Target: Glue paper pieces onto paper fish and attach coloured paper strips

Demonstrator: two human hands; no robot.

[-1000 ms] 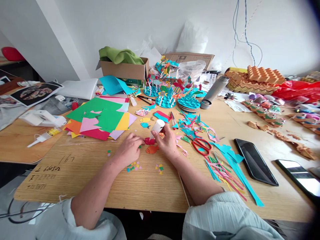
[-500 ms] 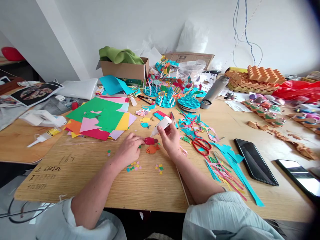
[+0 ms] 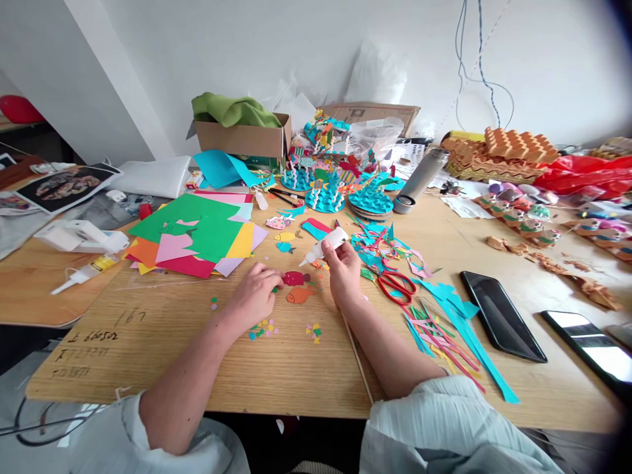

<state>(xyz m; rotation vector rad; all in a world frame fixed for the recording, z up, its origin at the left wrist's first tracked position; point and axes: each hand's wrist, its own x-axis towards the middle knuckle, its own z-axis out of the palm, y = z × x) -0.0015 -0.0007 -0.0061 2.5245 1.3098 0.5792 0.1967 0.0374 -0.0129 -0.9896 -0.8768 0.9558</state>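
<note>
My right hand [image 3: 344, 270] grips a small white glue bottle [image 3: 323, 247], tilted with its nozzle down to the left. The nozzle tip hangs just above the tail end of a red paper fish [image 3: 295, 278] dotted with small marks. My left hand [image 3: 257, 288] rests on the table, its fingers bent together and their tips at the red fish's left edge. A green bit of paper [image 3: 275, 289] peeks out by those fingers. Just below lies an orange paper fish [image 3: 299, 294]. Small paper dots [image 3: 264, 328] and yellow-and-green scraps [image 3: 313, 331] lie nearer to me.
Coloured paper sheets [image 3: 197, 230] are stacked at left, near another glue bottle [image 3: 89, 271]. Red-handled scissors [image 3: 396, 288], paper strips [image 3: 449, 342] and two phones [image 3: 503, 316] lie at right. Blue decorated models [image 3: 326, 191] and a steel flask [image 3: 423, 178] stand behind.
My right hand has drawn the glue bottle slightly right, its nozzle now near the red fish's tail. My left hand stays almost in place. The view has shifted slightly.
</note>
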